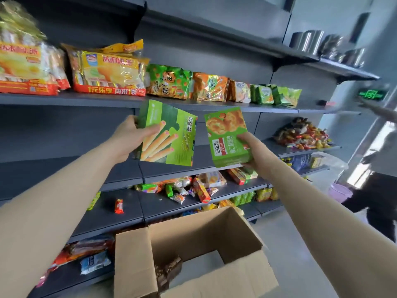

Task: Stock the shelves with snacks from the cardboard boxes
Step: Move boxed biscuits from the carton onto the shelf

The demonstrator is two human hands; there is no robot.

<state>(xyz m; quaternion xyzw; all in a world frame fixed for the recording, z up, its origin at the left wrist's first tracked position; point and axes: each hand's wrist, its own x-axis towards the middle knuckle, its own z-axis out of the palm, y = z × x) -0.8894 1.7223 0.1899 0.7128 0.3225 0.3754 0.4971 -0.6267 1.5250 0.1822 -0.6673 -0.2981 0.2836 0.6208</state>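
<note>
The stocking looks well under way but not finished. The upper shelf (90, 99) carries a row of yellow, orange and green snack bags (111, 72) from its left end almost to its right. The lower shelf (129, 211) has a loose scatter of small packets (182, 190) near its middle. The shelf between them (53, 171) shows goods only at its right end, a heap of wrapped sweets (300, 134).

In front of that middle shelf, the left hand (129, 136) grips a green stick-biscuit box (171, 134) by its left edge. The right hand (250, 147) grips a green cookie box (227, 136) at its lower right corner. Neither box is on a shelf yet.

The cardboard box (204, 231) stands open below, and I can see only a few dark packets (168, 269) in its left corner, so little seems left to unpack.
</note>
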